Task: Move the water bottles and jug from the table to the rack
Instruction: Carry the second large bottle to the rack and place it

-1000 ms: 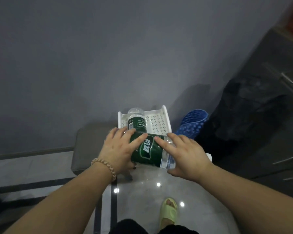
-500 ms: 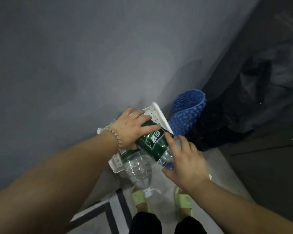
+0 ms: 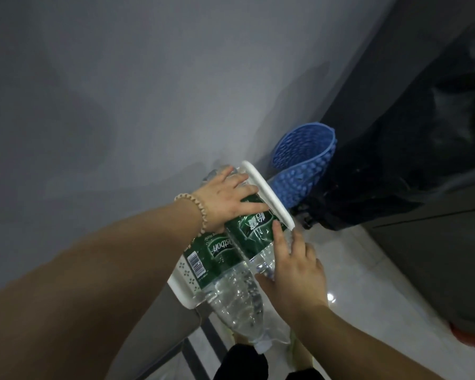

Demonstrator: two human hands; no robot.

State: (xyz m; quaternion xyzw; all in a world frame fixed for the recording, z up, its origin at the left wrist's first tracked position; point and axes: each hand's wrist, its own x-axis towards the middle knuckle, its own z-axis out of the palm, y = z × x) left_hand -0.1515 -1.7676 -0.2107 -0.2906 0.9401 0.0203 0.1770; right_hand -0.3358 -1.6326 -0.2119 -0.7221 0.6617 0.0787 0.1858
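The left hand (image 3: pixel 228 198), with a beaded bracelet (image 3: pixel 195 207) at the wrist, lies palm down with fingers spread over the upper end of a green-labelled water bottle (image 3: pixel 254 229). It presses on the bottle rather than wrapping around it. The right hand (image 3: pixel 294 267) comes in from the lower right, fingers extended flat against the side of that same bottle near its clear lower part, thumb underneath; the hand is not clenched.

This bottle lies on its side in a white perforated rack (image 3: pixel 269 198), close against the rack's raised right rim. Just beside it, to the left and touching it, lies a second water bottle (image 3: pixel 222 267) with a green label and a barcode. Its clear neck and white cap stick out past the rack's near edge, pointing toward the camera. A further clear bottle (image 3: pixel 217 172) shows only partly beyond the left hand's fingertips.

The rack sits tilted in the view against a plain grey wall (image 3: pixel 121 91). To its right stands a blue dimpled basket (image 3: pixel 305 165), and beyond that a dark bag (image 3: pixel 395 174) against a dark cabinet (image 3: pixel 436 242). Below is a glossy pale tiled floor (image 3: pixel 368 283) with a dark stripe. At the bottom edge, the person's dark trousers (image 3: pixel 242 363) and pale yellow slippers (image 3: pixel 299 352) are partly visible.
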